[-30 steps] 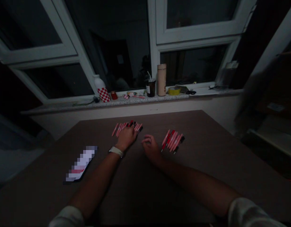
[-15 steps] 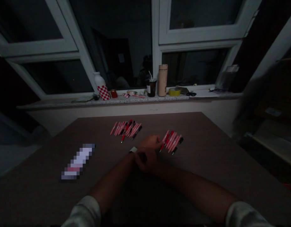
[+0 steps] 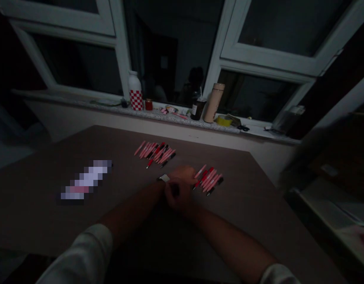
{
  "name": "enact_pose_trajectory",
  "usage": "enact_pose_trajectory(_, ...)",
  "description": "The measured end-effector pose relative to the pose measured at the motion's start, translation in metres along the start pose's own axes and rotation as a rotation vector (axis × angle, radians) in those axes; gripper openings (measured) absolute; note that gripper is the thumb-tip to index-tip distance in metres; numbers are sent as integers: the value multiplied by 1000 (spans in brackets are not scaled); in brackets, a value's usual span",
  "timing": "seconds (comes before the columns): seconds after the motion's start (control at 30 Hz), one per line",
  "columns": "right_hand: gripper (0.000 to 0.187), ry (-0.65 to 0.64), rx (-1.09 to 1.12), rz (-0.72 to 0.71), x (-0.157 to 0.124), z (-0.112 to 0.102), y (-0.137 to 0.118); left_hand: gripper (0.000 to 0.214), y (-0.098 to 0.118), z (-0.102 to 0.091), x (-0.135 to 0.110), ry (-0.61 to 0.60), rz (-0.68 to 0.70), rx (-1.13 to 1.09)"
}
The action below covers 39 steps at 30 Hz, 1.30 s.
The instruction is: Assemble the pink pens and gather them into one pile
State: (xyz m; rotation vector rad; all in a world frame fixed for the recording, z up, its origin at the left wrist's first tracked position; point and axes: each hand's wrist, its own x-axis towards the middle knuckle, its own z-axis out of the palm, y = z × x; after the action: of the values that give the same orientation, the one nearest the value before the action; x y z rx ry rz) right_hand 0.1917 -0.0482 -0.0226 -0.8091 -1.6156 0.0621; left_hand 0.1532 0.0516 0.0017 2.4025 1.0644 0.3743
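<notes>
Dimly lit, a brown tabletop (image 3: pixel 258 205) stretches away toward a window (image 3: pixel 177 39), seen from the eye level of a person whose two bare forearms reach in from the bottom corners. Loose, pale sleeves end below the elbows. The left hand (image 3: pixel 183 173), with a light-faced wristwatch (image 3: pixel 164 178) at its wrist, lies across the middle of the table, its fingertips just beside a smaller group of pens (image 3: pixel 210 180); whether they touch or grip one is too dark to tell. The right hand (image 3: pixel 182 197) is directly in front of the left, close to the watch, its thumb and fingers bent in a loose curl around a dark gap. Whether it holds anything cannot be made out.

The smaller group lies to the right of the hands, slanting side by side: mostly pink pens, some red, with black parts at the right end. Beyond the hands and to the left, a larger group of pens (image 3: pixel 156 152) fans out, also pink, red and black. Farther left lies a smartphone (image 3: pixel 86 180), its screen masked by coarse blocks.

Along the speckled windowsill (image 3: pixel 164 118) stand a red-and-white checkered bottle (image 3: pixel 136 94), a small red jar (image 3: pixel 148 104), a dark drink cup with a straw (image 3: pixel 197 109) and a beige tumbler (image 3: pixel 214 103), beside a yellow tape roll (image 3: pixel 224 120).
</notes>
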Motion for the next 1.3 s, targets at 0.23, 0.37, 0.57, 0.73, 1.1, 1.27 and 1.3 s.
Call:
enact_pose_trajectory(0.23,13,-33,231,317,1,7,6,14,-37,-27,-34,20,-34,-155)
enact_pose_trajectory(0.37,17,-66,416,530,12,11,10,22,-55,-45,-80,156,-51,-237)
enact_pose_trajectory(0.57,33,-127,498,808,13,22,29,29,-60,-48,-128,223,13,-161)
enact_pose_trajectory(0.73,38,-254,484,833,9,23,29,26,-59,-47,-134,220,160,-31)
enact_pose_trajectory(1.1,31,-499,219,546,13,12,21,35,-59,-49,-132,303,8,-163)
enact_pose_trajectory(1.27,30,-589,170,438,15,10,16,42,-67,-45,-126,357,-123,-307)
enact_pose_trajectory(1.3,30,-600,163,439,15,10,16,43,-67,-45,-125,369,-145,-322)
